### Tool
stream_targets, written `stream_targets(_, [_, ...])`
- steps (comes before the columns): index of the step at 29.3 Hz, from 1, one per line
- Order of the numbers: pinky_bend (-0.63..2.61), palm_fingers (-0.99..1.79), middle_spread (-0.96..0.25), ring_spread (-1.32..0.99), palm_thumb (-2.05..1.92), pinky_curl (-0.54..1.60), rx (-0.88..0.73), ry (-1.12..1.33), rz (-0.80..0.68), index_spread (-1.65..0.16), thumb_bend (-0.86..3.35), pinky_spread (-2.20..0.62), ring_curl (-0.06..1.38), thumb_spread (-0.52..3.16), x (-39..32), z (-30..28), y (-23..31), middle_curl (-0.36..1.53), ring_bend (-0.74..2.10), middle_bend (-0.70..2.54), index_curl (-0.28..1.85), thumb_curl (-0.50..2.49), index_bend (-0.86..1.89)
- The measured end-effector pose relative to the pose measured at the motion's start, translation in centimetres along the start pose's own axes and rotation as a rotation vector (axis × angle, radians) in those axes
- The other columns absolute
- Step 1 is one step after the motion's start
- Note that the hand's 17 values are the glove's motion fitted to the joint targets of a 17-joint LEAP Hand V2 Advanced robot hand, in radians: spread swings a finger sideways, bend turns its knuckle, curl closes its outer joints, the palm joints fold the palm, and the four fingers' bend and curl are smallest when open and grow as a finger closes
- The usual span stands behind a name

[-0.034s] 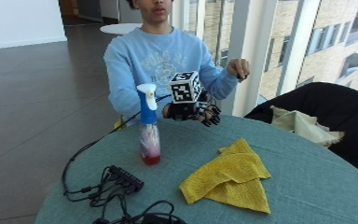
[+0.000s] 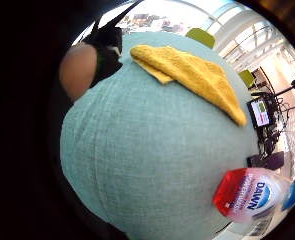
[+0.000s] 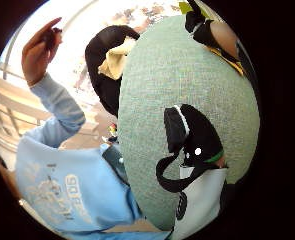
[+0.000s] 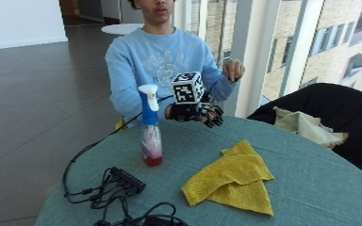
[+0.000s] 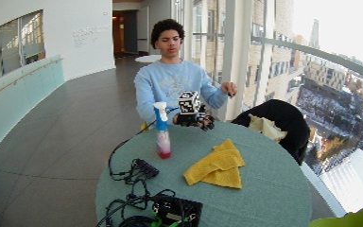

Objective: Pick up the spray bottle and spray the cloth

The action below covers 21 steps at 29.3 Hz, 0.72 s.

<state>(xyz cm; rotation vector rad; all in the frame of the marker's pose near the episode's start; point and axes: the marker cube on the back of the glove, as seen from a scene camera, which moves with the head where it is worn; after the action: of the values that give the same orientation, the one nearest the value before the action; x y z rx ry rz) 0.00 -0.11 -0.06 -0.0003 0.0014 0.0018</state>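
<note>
While upright, the spray bottle [image 4: 150,126] holds red liquid.

The gloved right hand [image 4: 196,113] hovers palm down in front of the chest, fingers [image 4: 215,117] loosely curled and holding nothing. The bare left hand [image 4: 233,70] is raised at shoulder height.

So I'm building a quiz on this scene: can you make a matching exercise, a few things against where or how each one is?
Things:
1. spray bottle
2. cloth
3. right hand
4. left hand

States:
A. raised, off the table
B. lying crumpled on the table
C. standing upright
D. over the table's near edge, holding nothing

Pairs: 1-C, 2-B, 3-D, 4-A
</note>
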Motion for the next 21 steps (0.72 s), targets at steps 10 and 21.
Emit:
stream_targets(10, [0.24,0.78,-0.1,-0.05,0.59,0.19,0.011,-0.013,0.0,-0.32,0.34,0.17,0.23,0.9,-0.35,-0.53,-0.45,0.22,0.37,0.39,0.21,0.17,0.16])
stream_targets(21, [0.21,0.78,-0.11,-0.05,0.61,0.23,0.019,-0.016,0.015,-0.34,0.28,0.19,0.27,1.1,0.11,-1.02,-0.54,0.29,0.35,0.35,0.25,0.23,0.15])
